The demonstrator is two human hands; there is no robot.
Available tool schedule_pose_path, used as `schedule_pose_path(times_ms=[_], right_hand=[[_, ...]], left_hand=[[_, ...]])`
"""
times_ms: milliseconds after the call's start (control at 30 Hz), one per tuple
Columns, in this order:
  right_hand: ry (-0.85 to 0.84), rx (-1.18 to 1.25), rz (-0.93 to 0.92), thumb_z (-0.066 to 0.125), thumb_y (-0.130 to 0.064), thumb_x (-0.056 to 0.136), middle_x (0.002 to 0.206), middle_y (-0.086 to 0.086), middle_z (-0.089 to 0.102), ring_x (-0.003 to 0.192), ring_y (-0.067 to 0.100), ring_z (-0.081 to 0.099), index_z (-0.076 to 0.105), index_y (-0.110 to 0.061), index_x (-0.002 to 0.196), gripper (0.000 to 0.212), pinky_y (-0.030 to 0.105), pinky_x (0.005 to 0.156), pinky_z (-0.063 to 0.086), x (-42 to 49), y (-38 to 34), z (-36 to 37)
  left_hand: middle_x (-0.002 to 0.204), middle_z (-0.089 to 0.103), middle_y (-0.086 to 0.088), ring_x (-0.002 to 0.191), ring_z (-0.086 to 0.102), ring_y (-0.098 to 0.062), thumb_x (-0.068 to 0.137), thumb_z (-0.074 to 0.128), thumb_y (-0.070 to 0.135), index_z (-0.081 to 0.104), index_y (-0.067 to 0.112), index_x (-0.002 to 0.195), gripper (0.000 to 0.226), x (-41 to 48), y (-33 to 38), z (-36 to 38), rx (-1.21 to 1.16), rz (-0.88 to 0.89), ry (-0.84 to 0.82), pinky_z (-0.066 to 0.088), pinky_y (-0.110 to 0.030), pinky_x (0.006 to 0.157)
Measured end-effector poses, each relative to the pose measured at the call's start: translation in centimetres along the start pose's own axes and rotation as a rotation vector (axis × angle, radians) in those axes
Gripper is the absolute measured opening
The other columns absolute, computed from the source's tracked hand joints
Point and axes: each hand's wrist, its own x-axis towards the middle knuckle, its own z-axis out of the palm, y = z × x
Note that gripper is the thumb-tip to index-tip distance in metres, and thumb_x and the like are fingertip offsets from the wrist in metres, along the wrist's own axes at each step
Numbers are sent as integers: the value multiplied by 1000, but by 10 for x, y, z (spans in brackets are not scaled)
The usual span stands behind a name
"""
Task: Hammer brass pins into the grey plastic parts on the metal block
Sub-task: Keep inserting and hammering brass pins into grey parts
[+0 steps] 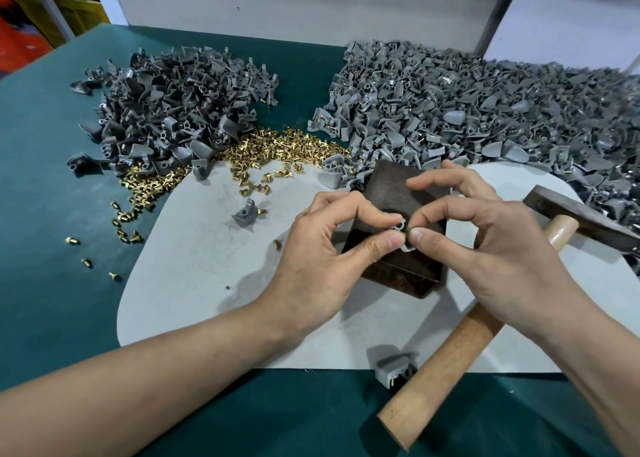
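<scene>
Centre frame, just above the metal block (391, 186), the left hand (329, 252)'s grip pinches a grey part (401, 227). The right hand (502, 249)'s grip pinches what looks like a brass pin (410, 230) at its hole, likely seating it before hammering. The hammer (450, 346) lies lower right.

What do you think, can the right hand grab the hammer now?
Probably yes, once it lets go. The right hand pinches a pin at the grey part that the left hand holds, so it is busy. The hammer lies just beneath it with nothing on its handle.
</scene>
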Motion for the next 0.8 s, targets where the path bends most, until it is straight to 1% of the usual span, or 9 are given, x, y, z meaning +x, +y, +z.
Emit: schedule_pose_path(times_ms=[133, 200, 300, 433, 500, 567, 700, 733, 800], right_hand=[[-9, 51, 21, 69, -14, 78, 116, -23, 57, 136, 0, 31, 68, -28, 71, 16, 23, 113, 18, 0, 3, 1], [-12, 62, 24, 69, -13, 78, 115, -22, 58, 135, 0, 33, 68, -28, 71, 17, 25, 113, 19, -1, 4, 1], [4, 90, 34, 68, -17, 77, 113, -19, 60, 129, -3, 39, 69, -27, 70, 12, 22, 111, 23, -1, 4, 2], [3, 122, 58, 69, -18, 77, 109, -14, 64, 115, 1, 53, 71, -25, 72, 9, 39, 110, 33, 0, 4, 2], [-8, 138, 64, 69, -18, 77, 110, -13, 64, 112, 3, 55, 72, -25, 74, 9, 42, 108, 35, 1, 3, 1], [-16, 144, 70, 69, -15, 78, 111, -12, 64, 112, 3, 55, 74, -23, 76, 10, 42, 107, 36, 1, 3, 0], [-16, 151, 77, 68, -9, 79, 113, -12, 64, 113, 3, 55, 75, -23, 76, 15, 40, 107, 37, 2, 4, -2], [-16, 152, 78, 68, -8, 79, 113, -12, 64, 113, 3, 55, 75, -22, 76, 16, 39, 107, 37, 2, 4, -2], [-12, 156, 82, 68, -6, 80, 114, -12, 64, 113, 3, 55, 75, -21, 77, 17, 37, 106, 38, 2, 4, -2]], left_hand=[[93, 63, 14, 101, 58, -9, 75, 75, 28, 71, 34, 83, 11, 0, -1, 0, -5, -5, 0, 44, -23, 91], [92, 63, 15, 101, 58, -9, 74, 75, 29, 71, 34, 82, 10, 0, -1, 0, -12, -8, 0, 44, -24, 92], [92, 63, 15, 101, 58, -10, 74, 75, 29, 71, 33, 83, 10, 1, -2, 0, 2, -6, 8, 43, -22, 91], [94, 63, 13, 101, 57, -6, 74, 75, 30, 71, 32, 83, 10, 2, -3, 0, 12, -22, 20, 42, -19, 89], [94, 64, 13, 101, 57, -5, 74, 74, 32, 70, 32, 84, 11, 2, -2, -1, 11, -25, 16, 43, -20, 89], [95, 64, 12, 101, 58, -7, 75, 74, 33, 70, 33, 85, 11, 1, -2, -1, 11, -20, 9, 45, -25, 90], [100, 67, 0, 103, 61, -15, 77, 74, 33, 69, 34, 86, 10, 2, 0, -1, -1, -43, -7, 50, -46, 93], [101, 67, -1, 103, 62, -17, 77, 74, 33, 69, 34, 87, 11, 2, 0, -1, -7, -53, -10, 50, -49, 93], [100, 66, 1, 103, 61, -15, 77, 74, 34, 69, 34, 88, 12, 2, 1, -2, 5, -55, -11, 50, -50, 93]])
